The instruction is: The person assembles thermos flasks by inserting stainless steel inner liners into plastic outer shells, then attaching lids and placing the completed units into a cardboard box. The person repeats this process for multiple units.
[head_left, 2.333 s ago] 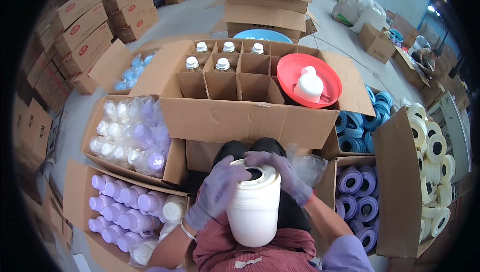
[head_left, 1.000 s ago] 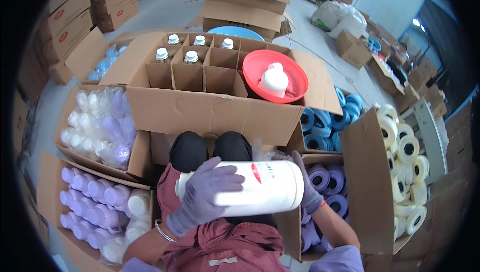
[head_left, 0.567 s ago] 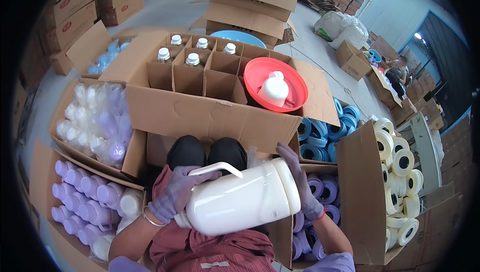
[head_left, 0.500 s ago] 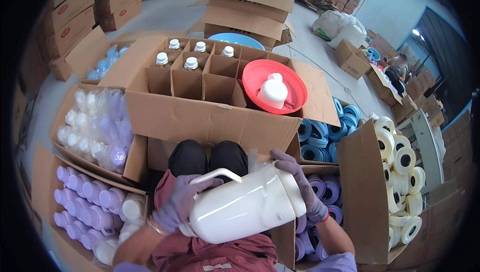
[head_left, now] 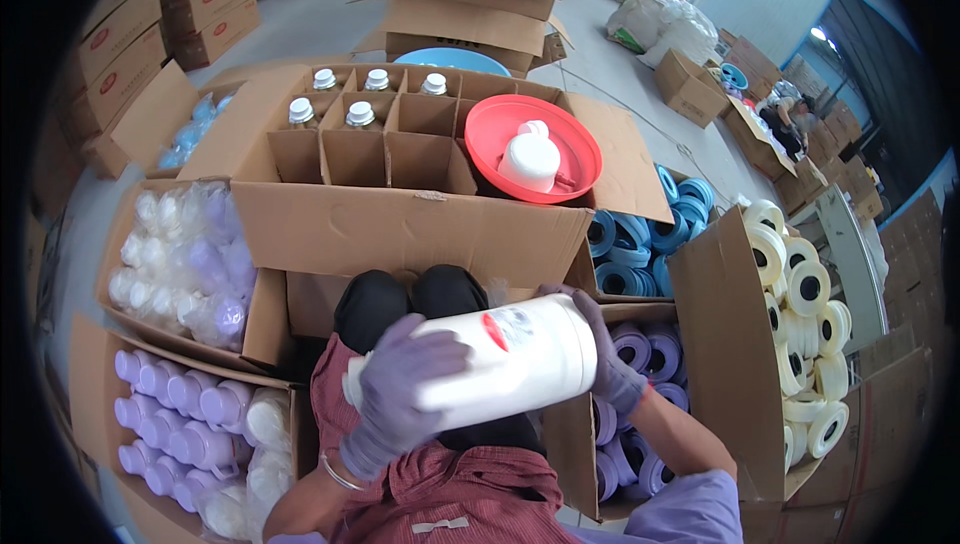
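Observation:
A white thermos jug (head_left: pixel 515 384) lies tilted across my lap, its narrow end to the left and its wide end to the right. My left hand (head_left: pixel 408 384), in a grey-purple glove, wraps over the body near the narrow end. My right hand (head_left: pixel 605 349), gloved alike, grips the rim of the wide end. A red mark with a pale patch shows on the upward side of the jug. The handle is out of sight.
Ahead stands a divided carton (head_left: pixel 420 224) with several white-capped bottles and a red basin (head_left: pixel 533 149). Cartons at left hold purple cups (head_left: pixel 195 439) and bagged white parts (head_left: pixel 160 244). At right are purple rings (head_left: pixel 665 356), blue rings (head_left: pixel 625 234) and cream rings (head_left: pixel 808 289). A person (head_left: pixel 785 124) sits far right.
The jug has been rolled about its length, so the handle has gone from view and the red mark shows. My left hand has moved from the narrow end's side onto the body.

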A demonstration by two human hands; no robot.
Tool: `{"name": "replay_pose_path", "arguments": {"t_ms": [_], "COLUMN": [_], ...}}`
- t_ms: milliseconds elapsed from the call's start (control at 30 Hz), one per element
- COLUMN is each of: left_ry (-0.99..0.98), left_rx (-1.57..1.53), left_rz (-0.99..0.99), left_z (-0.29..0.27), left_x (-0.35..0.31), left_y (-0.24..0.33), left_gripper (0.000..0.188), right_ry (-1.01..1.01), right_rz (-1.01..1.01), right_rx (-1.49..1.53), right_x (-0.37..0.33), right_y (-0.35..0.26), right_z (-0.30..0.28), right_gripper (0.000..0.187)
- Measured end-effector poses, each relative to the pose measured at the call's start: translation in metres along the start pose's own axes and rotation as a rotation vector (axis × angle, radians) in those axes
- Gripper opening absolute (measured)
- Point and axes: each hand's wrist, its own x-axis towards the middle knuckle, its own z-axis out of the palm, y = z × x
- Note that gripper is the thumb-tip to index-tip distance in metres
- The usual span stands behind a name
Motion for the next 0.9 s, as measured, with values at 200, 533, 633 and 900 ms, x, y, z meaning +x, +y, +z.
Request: {"name": "replay_pose_path", "arguments": {"t_ms": [200,533,633,900], "left_ry": [0.121,0.184,-0.165,-0.487], "left_rx": [-0.839,-0.512,-0.419,-1.088], "left_rz": [-1.004,-0.941,-0.771,-1.249], "left_z": [-0.007,0.031,-0.011,-0.056], "left_x": [-0.015,-0.094,-0.097,-0.077], "left_y": [-0.001,-0.010,-0.011,-0.049], "left_gripper": [0.027,0.040,0.102,0.072], "right_ry": [-0.253,-0.479,-0.561,-1.098], "right_rz": [-0.428,-0.191,-0.193,-0.660], "right_rx": [-0.897,-1.063,-1.230,-1.412], "right_x": [-0.003,-0.013,-0.002,-0.014], "right_y": [-0.015,-0.030,-0.005,0.007], "right_z": [0.003,0.052,0.065,0.105], "right_gripper": [0.057,0.056,0.054,0.084]}}
